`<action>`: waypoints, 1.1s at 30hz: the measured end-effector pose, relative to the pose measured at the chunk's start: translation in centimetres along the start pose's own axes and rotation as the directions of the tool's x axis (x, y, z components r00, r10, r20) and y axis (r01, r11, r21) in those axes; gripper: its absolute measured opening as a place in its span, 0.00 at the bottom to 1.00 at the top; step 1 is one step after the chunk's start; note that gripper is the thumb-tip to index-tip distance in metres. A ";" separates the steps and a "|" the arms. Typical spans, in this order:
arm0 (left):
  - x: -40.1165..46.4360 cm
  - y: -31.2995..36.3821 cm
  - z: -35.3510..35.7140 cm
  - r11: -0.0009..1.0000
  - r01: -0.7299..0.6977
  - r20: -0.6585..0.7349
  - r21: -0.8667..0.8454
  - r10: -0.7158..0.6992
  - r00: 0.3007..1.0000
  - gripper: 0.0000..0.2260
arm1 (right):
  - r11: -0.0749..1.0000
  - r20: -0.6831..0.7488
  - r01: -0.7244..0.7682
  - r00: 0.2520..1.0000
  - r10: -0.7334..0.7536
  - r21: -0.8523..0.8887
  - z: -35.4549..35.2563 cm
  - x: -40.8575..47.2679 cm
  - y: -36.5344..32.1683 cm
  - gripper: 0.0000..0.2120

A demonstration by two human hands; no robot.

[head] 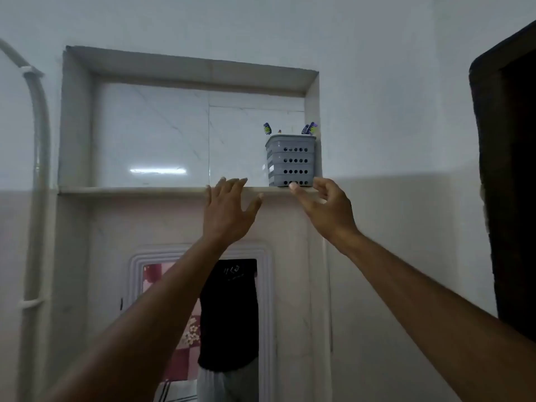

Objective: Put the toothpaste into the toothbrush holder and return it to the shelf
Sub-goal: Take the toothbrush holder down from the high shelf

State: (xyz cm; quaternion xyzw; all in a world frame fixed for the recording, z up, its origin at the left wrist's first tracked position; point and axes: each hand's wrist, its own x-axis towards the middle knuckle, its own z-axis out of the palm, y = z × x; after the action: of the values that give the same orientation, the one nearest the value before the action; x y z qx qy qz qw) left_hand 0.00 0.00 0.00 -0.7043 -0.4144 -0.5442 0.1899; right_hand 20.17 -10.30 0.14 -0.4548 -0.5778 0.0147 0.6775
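A grey perforated toothbrush holder (291, 161) stands upright at the right end of the recessed wall shelf (130, 189). Several toothbrush heads (309, 128) stick out of its top; a small tip between them may be the toothpaste, but I cannot tell. My left hand (229, 211) is raised just below the shelf edge, left of the holder, fingers spread and holding nothing. My right hand (324, 207) is below and right of the holder's base, fingers loosely curled, thumb tip close to its bottom front edge, with nothing in it.
A mirror (174, 300) with a white frame hangs below the shelf and reflects a person in a dark shirt. A pale pipe (39, 158) runs down the left wall. A dark door frame (510, 184) stands at the right.
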 end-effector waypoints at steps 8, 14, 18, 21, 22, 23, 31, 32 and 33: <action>0.6 -2.2 3.4 0.995 -0.094 -0.356 -0.016 0.082 0.931 0.18 | 0.977 -0.141 0.084 0.984 -0.113 -0.197 4.7 4.9 2.5 0.43; 0.8 -2.0 3.8 0.997 -0.069 -0.396 -0.042 0.047 0.917 0.15 | 0.970 -0.289 0.114 0.941 -0.174 -0.215 7.9 7.3 2.5 0.51; 0.8 -1.9 3.7 0.997 -0.056 -0.382 -0.045 0.034 0.924 0.15 | 0.964 -0.337 0.113 0.922 -0.192 -0.239 8.9 8.5 1.9 0.51; 0.8 -1.9 3.6 0.998 -0.056 -0.368 -0.039 0.038 0.929 0.15 | 0.963 -0.329 0.082 0.930 -0.167 -0.257 8.8 8.8 1.7 0.52; 0.7 -1.9 3.5 0.998 -0.056 -0.367 -0.034 0.039 0.930 0.15 | 0.960 -0.326 0.085 0.930 -0.173 -0.266 8.6 8.8 1.7 0.54; 0.7 -1.8 3.5 0.998 -0.054 -0.365 -0.030 0.040 0.930 0.15 | 0.956 -0.324 0.096 0.927 -0.187 -0.276 8.3 8.7 1.7 0.56; 0.5 -1.2 2.7 0.999 -0.032 -0.318 -0.016 0.025 0.948 0.15 | 0.950 -0.251 0.085 0.954 -0.165 -0.300 7.0 8.3 0.2 0.59; 0.5 -1.1 2.6 1.000 -0.028 -0.305 -0.011 0.023 0.952 0.16 | 0.945 -0.239 0.083 0.957 -0.165 -0.318 6.9 8.2 0.0 0.59; 0.4 -1.1 2.4 1.000 -0.024 -0.290 -0.003 0.022 0.957 0.16 | 0.942 -0.232 0.081 0.959 -0.163 -0.325 6.8 8.0 -0.1 0.59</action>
State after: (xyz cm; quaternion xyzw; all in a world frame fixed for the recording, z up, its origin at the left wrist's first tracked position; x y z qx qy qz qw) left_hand 0.68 2.54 -0.61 -0.6222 -0.3724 -0.6406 0.2527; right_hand 17.36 -1.94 5.80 -0.5172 -0.5078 -0.1782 0.6655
